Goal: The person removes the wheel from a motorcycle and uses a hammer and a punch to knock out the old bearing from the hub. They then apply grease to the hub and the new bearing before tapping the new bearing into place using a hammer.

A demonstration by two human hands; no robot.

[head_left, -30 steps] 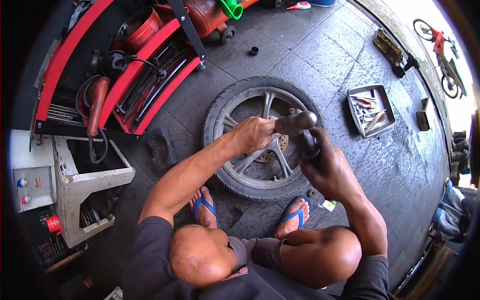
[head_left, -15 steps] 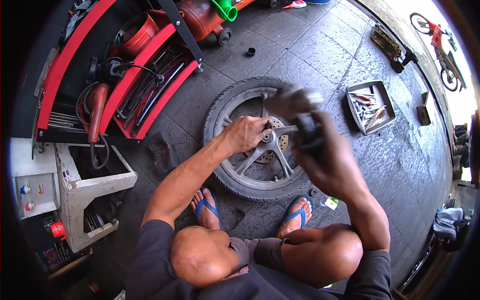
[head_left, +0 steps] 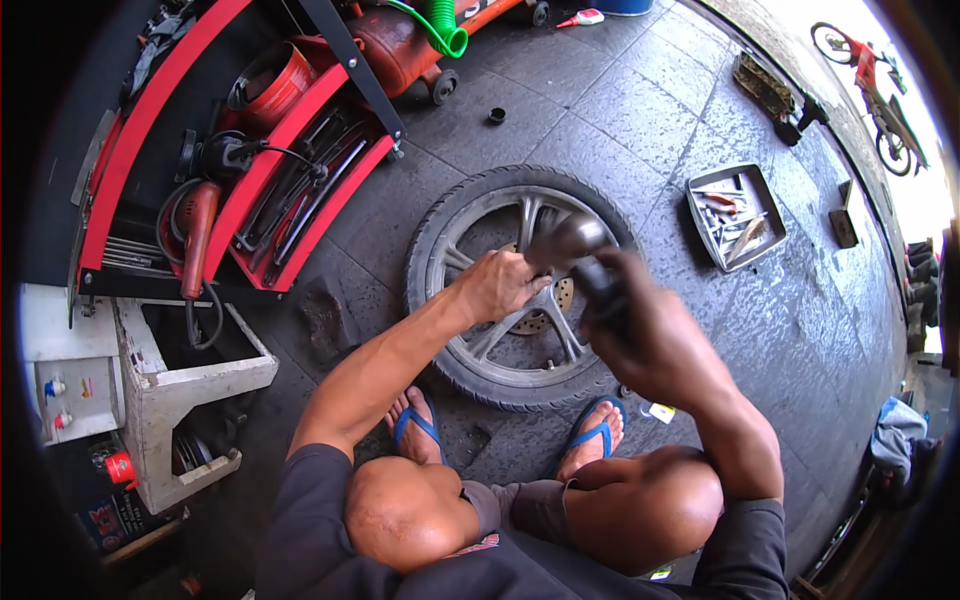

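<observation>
A spoked motorcycle wheel (head_left: 484,342) with its black tyre (head_left: 512,399) lies flat on the floor before my feet. My left hand (head_left: 494,287) is over the hub, fingers closed around a short metal piece that they mostly hide. My right hand (head_left: 655,335) grips the black handle of a hammer (head_left: 578,238), blurred by motion. The rounded metal hammer head is just above and beside my left fingers; whether it touches the piece, I cannot tell. Part of a perforated brake disc (head_left: 565,292) shows behind the spokes.
Right of the wheel sits a tray (head_left: 692,215) of hand tools. A red tool rack (head_left: 290,110) and a worn white wooden stool (head_left: 190,377) stand at left. A small black cap (head_left: 496,116) lies beyond the wheel. A red compressor tank (head_left: 398,45) is at the back.
The hammer head has come down and left, closer to my left fingers. My left hand stays at the hub, turned slightly, and now hides more of the metal piece.
</observation>
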